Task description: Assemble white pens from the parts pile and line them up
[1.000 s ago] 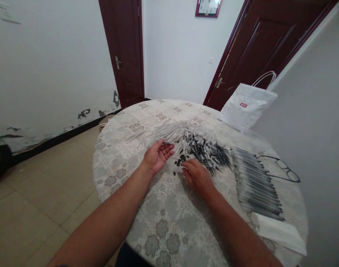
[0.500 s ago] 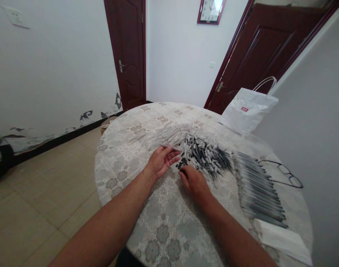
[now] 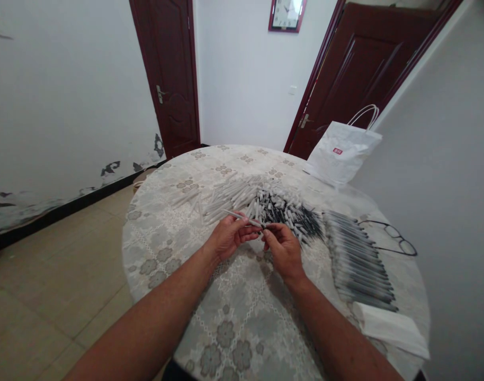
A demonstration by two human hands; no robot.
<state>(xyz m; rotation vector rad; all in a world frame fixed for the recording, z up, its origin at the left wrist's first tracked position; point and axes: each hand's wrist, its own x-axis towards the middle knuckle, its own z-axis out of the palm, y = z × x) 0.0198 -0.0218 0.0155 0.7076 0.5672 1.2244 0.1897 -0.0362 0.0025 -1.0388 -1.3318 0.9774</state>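
My left hand [image 3: 229,236] is closed around a slim white pen barrel [image 3: 232,214], its tapered end pointing up and left. At the barrel's other end, the fingertips of my right hand [image 3: 284,253] pinch a small black piece [image 3: 263,226] against it; the fingers partly hide that piece. Just beyond both hands lies a heap of loose white pen barrels [image 3: 230,197]. To its right spreads a pile of pen refills [image 3: 287,211] with black and white parts.
On the right, a row of grey pens [image 3: 361,259] lies side by side, with eyeglasses [image 3: 399,241] beyond it and folded white paper [image 3: 391,328] nearer me. A white paper bag [image 3: 343,153] stands at the back right of the round, cloth-covered table [image 3: 226,317].
My right hand has lifted from the small black pieces on the table and come up to the barrel's end in my left hand. The whole view has shifted slightly.
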